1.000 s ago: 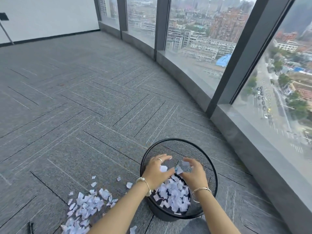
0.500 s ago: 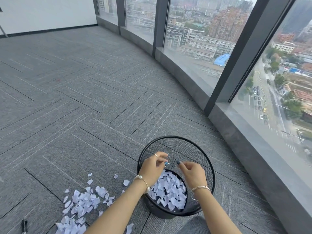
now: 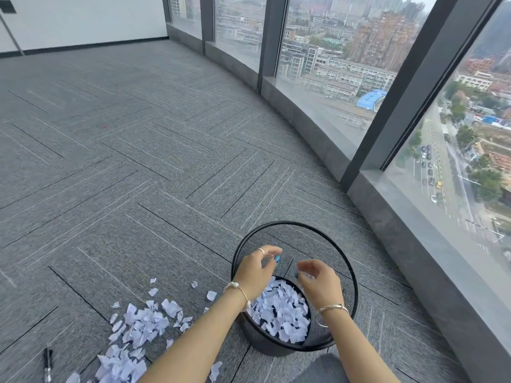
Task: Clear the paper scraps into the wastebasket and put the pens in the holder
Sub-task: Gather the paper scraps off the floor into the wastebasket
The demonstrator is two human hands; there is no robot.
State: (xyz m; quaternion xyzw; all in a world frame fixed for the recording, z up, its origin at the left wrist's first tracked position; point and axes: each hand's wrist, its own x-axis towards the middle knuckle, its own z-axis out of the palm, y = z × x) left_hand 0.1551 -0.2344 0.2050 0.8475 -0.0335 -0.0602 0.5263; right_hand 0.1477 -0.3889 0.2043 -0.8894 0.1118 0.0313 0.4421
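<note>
A black mesh wastebasket (image 3: 326, 239) stands on the grey carpet near the window, its bottom covered with white paper scraps (image 3: 279, 313). Both hands hover over its mouth. My left hand (image 3: 255, 268) has curled, slightly parted fingers with nothing in them. My right hand (image 3: 318, 280) is loosely curled and also holds nothing that I can see. A heap of white paper scraps (image 3: 138, 330) lies on the carpet left of the basket. A black pen (image 3: 47, 363) lies at the lower left edge. No pen holder is in view.
Tall windows on a low grey sill (image 3: 401, 233) curve along the right side, close behind the basket. Grey carpet (image 3: 124, 161) stretches far to the left and back to a white wall. A thin stand leg (image 3: 11, 31) shows at the top left.
A second ago both hands held scraps together over the basket; the scraps have dropped in. The hands have drawn apart and are empty. The view has tilted, bringing the pen into sight.
</note>
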